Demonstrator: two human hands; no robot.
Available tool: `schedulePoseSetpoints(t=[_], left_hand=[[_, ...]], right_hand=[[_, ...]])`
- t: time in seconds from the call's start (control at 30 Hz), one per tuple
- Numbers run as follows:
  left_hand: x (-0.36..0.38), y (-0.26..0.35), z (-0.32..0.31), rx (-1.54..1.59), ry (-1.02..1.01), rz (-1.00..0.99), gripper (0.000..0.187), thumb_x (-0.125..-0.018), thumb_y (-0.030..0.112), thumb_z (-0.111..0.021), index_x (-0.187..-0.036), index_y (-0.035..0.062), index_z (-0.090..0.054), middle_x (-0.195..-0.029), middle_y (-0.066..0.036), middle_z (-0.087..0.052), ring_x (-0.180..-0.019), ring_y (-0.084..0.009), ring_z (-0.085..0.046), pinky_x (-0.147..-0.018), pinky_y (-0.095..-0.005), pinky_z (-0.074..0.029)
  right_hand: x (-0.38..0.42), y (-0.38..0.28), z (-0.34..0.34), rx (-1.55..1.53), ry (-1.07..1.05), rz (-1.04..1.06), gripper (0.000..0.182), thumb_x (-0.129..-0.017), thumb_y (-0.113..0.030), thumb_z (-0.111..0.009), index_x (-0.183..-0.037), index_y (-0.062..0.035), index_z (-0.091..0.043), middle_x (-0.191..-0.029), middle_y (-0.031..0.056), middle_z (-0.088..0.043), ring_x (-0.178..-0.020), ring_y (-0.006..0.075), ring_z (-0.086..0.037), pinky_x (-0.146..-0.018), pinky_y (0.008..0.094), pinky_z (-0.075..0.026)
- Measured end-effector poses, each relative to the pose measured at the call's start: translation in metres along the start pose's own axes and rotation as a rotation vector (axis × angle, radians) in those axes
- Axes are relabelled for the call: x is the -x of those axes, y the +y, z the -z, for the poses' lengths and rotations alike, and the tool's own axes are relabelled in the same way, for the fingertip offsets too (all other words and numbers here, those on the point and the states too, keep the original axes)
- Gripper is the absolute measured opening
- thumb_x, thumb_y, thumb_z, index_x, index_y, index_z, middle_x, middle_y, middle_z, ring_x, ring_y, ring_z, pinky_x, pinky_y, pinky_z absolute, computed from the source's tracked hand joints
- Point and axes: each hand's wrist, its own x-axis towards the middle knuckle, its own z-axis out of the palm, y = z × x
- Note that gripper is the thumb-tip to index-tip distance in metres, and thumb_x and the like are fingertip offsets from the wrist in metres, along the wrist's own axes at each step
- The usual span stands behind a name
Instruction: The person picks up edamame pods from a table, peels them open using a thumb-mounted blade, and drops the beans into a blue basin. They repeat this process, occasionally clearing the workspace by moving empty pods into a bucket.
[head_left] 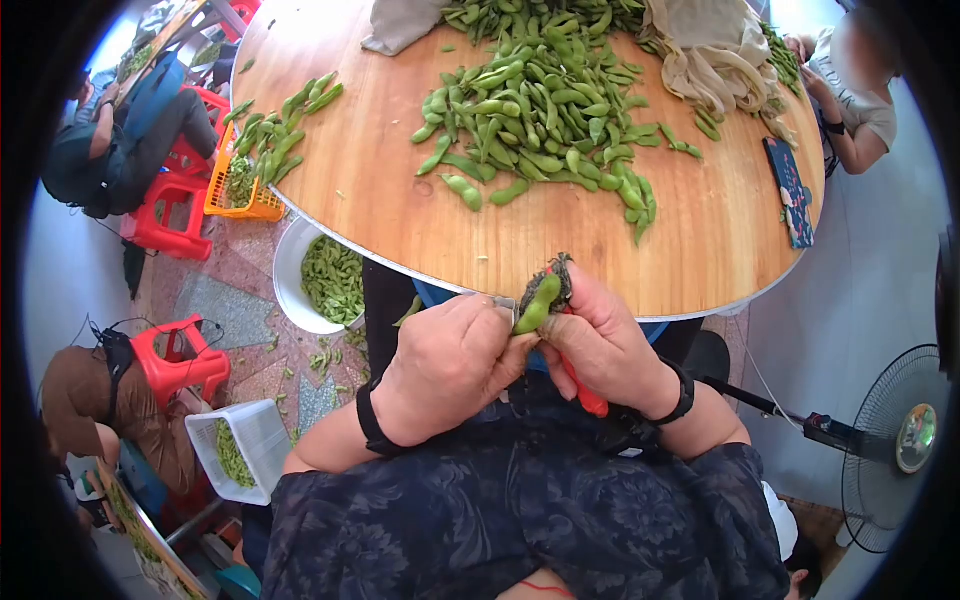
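Note:
In front of my chest, just off the near table edge, a green edamame pod [538,306] is pinched between my hands. My left hand [450,345] is closed, its thumb and finger at the pod's lower end. A small grey metal piece shows by its fingertips. My right hand [605,345] is closed too, with its thumb against the pod and a dark, frayed covering behind it. From beneath that hand sticks out a red piece [588,392] whose kind I cannot make out. Beyond lies a heap of edamame pods [545,110] on the wooden table [370,165].
A white bucket [290,275] of pods stands below the table's left edge, near a yellow basket [220,190] and a white basket [265,450]. Red stools [175,215] and seated people are at left. At right are a phone-like patterned case [790,190], a fan [900,440] and another person.

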Motion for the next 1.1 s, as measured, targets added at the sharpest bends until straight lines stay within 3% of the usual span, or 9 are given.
schedulePoseSetpoints(t=[0.17, 0.23, 0.3, 0.43, 0.5, 0.53, 0.67, 0.77, 1.1], left_hand=[[0.003, -0.011, -0.003, 0.024, 0.066, -0.094, 0.014, -0.077, 0.008, -0.066, -0.078, 0.0030, -0.052, -0.064, -0.012, -0.050, -0.057, -0.0301, -0.055, -0.049, -0.0370, -0.044], [0.005, -0.009, -0.005, 0.195, 0.060, 0.006, 0.014, -0.087, 0.013, -0.060, -0.079, 0.0031, -0.053, -0.064, -0.008, -0.051, -0.054, -0.0213, -0.054, -0.049, -0.0318, -0.043], [0.006, 0.000, 0.003, 1.320, -0.140, 0.846, 0.025, -0.098, 0.020, -0.049, -0.080, 0.0029, -0.053, -0.066, -0.001, -0.051, -0.055, -0.0101, -0.049, -0.050, -0.0266, -0.040], [0.010, -0.003, 0.006, 0.922, -0.172, 0.516, 0.033, -0.100, 0.023, -0.045, -0.076, 0.0031, -0.053, -0.061, 0.002, -0.049, -0.056, -0.0055, -0.046, -0.050, -0.0244, -0.038], [0.015, -0.006, 0.009, 0.831, -0.191, 0.471, 0.033, -0.100, 0.021, -0.046, -0.073, 0.0029, -0.052, -0.059, 0.001, -0.048, -0.054, -0.0061, -0.046, -0.049, -0.0253, -0.038], [0.018, -0.007, 0.009, 0.741, -0.209, 0.425, 0.033, -0.099, 0.019, -0.047, -0.071, 0.0028, -0.052, -0.057, 0.001, -0.048, -0.052, -0.0068, -0.046, -0.048, -0.0261, -0.038], [0.019, -0.009, 0.007, 0.734, -0.283, 0.377, 0.034, -0.098, 0.016, -0.049, -0.066, 0.0021, -0.049, -0.057, -0.004, -0.050, -0.047, -0.0144, -0.048, -0.046, -0.0289, -0.039], [0.016, -0.007, 0.009, 0.872, -0.359, 0.465, 0.035, -0.097, 0.015, -0.049, -0.065, 0.0020, -0.047, -0.056, -0.005, -0.050, -0.047, -0.0152, -0.049, -0.046, -0.0292, -0.040], [0.022, -0.018, 0.000, 0.869, -0.450, 0.445, 0.034, -0.100, 0.019, -0.044, -0.071, 0.0024, -0.049, -0.056, -0.003, -0.051, -0.049, -0.0131, -0.050, -0.048, -0.0284, -0.041]], right_hand=[[0.001, 0.003, -0.012, -0.079, 0.018, 0.004, 0.007, -0.096, -0.010, -0.040, -0.098, -0.0072, -0.046, -0.066, 0.0006, -0.048, -0.040, 0.0069, -0.046, -0.037, 0.0211, -0.036], [0.000, 0.000, -0.013, -0.114, 0.035, -0.011, 0.007, -0.095, -0.010, -0.040, -0.099, -0.0070, -0.046, -0.066, 0.0011, -0.049, -0.040, 0.0071, -0.046, -0.037, 0.0211, -0.036], [0.001, -0.007, -0.012, -0.347, -0.071, -0.139, 0.009, -0.095, -0.009, -0.039, -0.100, -0.0063, -0.045, -0.067, 0.0017, -0.049, -0.040, 0.0075, -0.046, -0.037, 0.0213, -0.037], [0.002, -0.005, -0.005, -0.238, -0.066, -0.214, 0.009, -0.093, -0.009, -0.044, -0.102, -0.0059, -0.046, -0.067, 0.0020, -0.050, -0.040, 0.0069, -0.045, -0.037, 0.0205, -0.035], [0.007, -0.011, -0.004, 0.173, 0.069, -0.121, 0.017, -0.089, -0.011, -0.053, -0.104, -0.0050, -0.046, -0.069, 0.0023, -0.051, -0.046, 0.0110, -0.049, -0.041, 0.0255, -0.039], [0.005, 0.003, -0.002, 0.271, 0.164, 0.131, 0.024, -0.084, -0.012, -0.061, -0.102, -0.0029, -0.047, -0.069, 0.0031, -0.052, -0.055, 0.0166, -0.054, -0.048, 0.0320, -0.044], [0.005, 0.004, 0.000, 0.780, 0.124, 0.432, 0.022, -0.077, -0.010, -0.064, -0.090, -0.0007, -0.049, -0.069, 0.0154, -0.054, -0.062, 0.0340, -0.058, -0.053, 0.0388, -0.046], [0.007, 0.004, 0.005, 0.901, 0.013, 0.392, 0.020, -0.077, -0.005, -0.064, -0.093, -0.0001, -0.054, -0.066, 0.0116, -0.052, -0.052, 0.0242, -0.057, -0.048, 0.0340, -0.045], [0.011, -0.001, -0.002, 1.157, 0.093, 0.556, 0.020, -0.079, -0.010, -0.065, -0.078, -0.0025, -0.047, -0.065, 0.0155, -0.052, -0.061, 0.0338, -0.058, -0.050, 0.0396, -0.047]])
